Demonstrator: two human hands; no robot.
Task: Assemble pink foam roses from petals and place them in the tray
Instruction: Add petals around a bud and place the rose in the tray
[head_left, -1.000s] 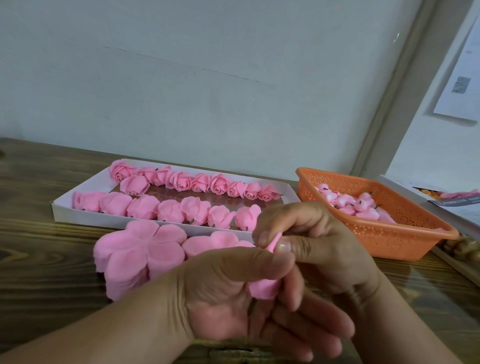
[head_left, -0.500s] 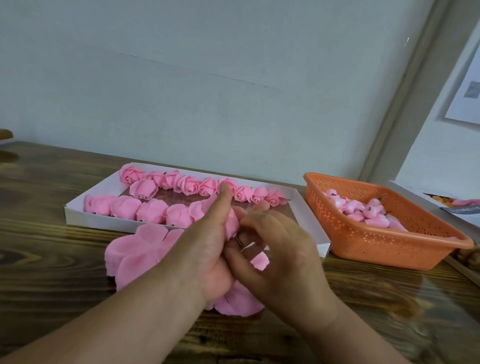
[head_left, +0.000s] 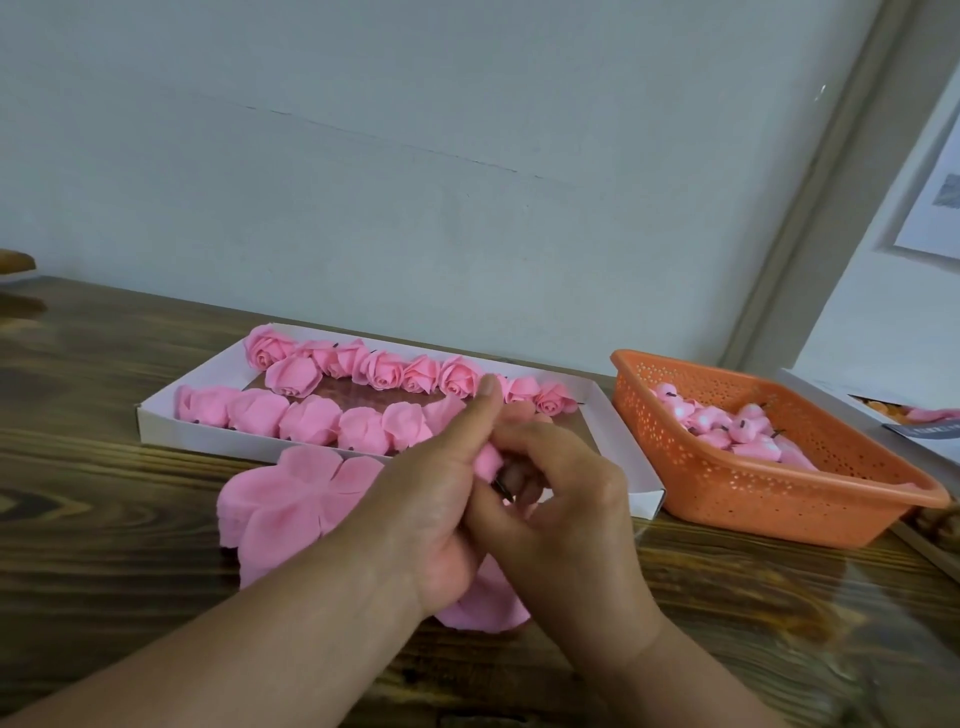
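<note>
At frame centre, your left hand (head_left: 441, 499) and right hand (head_left: 566, 519) together pinch a small pink foam rose bud (head_left: 487, 460), just below the white cardboard tray (head_left: 618, 431).

Setting: small handcraft workbench, indoors, of a home-workshop or piecework kind. Evidence: dark wooden table (head_left: 104, 545) set against a plain pale wall (head_left: 415, 182); white tray (head_left: 208, 384) holding two rows of finished pink roses (head_left: 384, 370); stack of pink petal sheets (head_left: 291, 499) lying loose just in front of it; orange perforated basket (head_left: 727, 499) of small pink buds to the right; paper sheet (head_left: 935, 213) fixed to the side wall.
</note>
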